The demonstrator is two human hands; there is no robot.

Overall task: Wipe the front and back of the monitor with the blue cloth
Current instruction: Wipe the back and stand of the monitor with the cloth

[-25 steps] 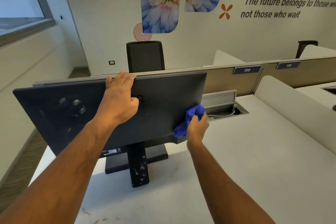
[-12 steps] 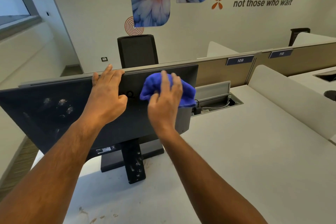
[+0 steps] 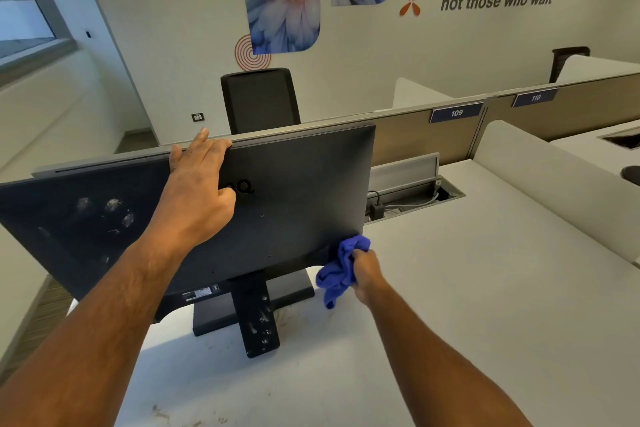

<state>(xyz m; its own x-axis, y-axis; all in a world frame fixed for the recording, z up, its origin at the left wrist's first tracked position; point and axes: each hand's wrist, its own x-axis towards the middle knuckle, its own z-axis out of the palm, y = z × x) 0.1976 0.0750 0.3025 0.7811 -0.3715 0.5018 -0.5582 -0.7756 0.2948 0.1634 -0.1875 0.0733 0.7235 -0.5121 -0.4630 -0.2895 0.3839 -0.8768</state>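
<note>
Spreading across most of the view, the white desk (image 3: 485, 288) carries the monitor (image 3: 298, 191), which stands on its dark stand (image 3: 258, 315) with its matt black back turned toward the person and leaning somewhat away at the top. Pale smudges like fingerprints mark the left part of that back panel, and more of them dot the stand's upright. Behind the desk runs a brown divider (image 3: 415, 135) with a black office chair (image 3: 259, 99) showing over it, and an open cable tray (image 3: 412, 196) sits in the desk just right of the screen. The left hand (image 3: 199, 191) lies flat on the upper back of the monitor, fingers straight and reaching over the top edge, thumb resting near the logo, much as it did half a second ago. The right hand (image 3: 363, 274) has dropped from the upper middle of the panel, where its spread fingers pressed the cloth flat, down to the lower right corner; its fingers now curl round the blue cloth (image 3: 337, 270), gripping it in a bunch. The cloth's upper fold touches the monitor's bottom right corner, while its loose end hangs below the hand, above the desk.
</note>
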